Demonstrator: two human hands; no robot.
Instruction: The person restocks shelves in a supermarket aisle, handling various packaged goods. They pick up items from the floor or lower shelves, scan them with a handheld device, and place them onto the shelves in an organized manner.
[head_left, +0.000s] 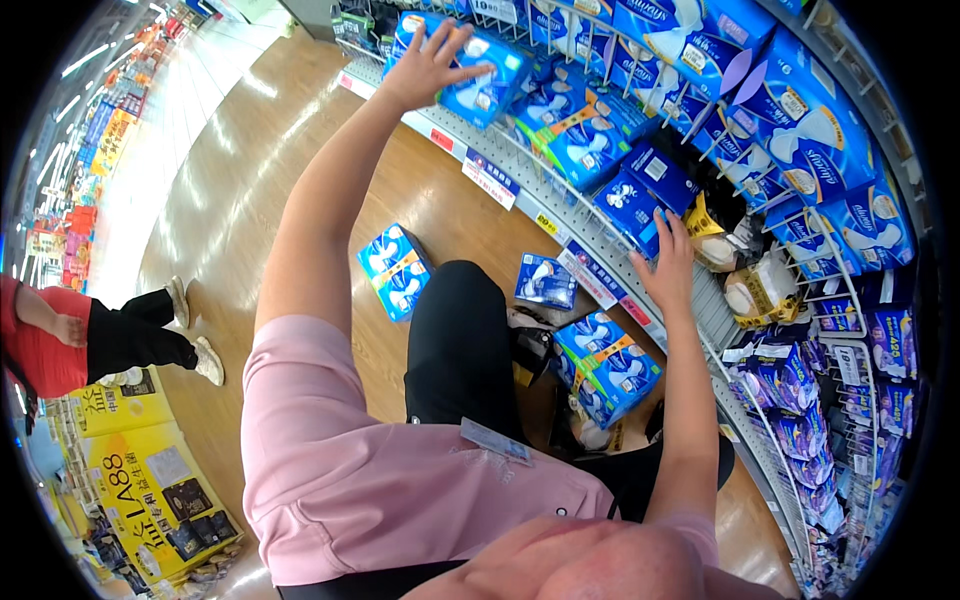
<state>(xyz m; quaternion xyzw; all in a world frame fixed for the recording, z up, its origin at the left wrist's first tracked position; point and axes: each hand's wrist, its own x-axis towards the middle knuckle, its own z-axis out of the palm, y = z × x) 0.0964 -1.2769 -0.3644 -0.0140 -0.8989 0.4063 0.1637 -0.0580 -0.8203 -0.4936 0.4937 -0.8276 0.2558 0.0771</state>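
Note:
My left hand (435, 67) lies with fingers spread across a blue Always sanitary pad pack (480, 94) at the shelf's front edge. The fingers rest on the pack and do not close around it. Beside it on the shelf is a blue and green pack with an orange band (574, 124). My right hand (667, 266) has its fingers apart at the near end of a dark blue pack (628, 206). Its fingertips seem to touch that pack. Another dark blue pack (660, 172) with a barcode lies just behind.
The metal shelf (712, 277) curves around my right side, with wire baskets of Always packs (814, 127) above. Around my knees on the floor are a blue pack (395, 271), a small dark blue pack (546, 281) and a banded pack (607, 367). A person (112, 330) walks at left.

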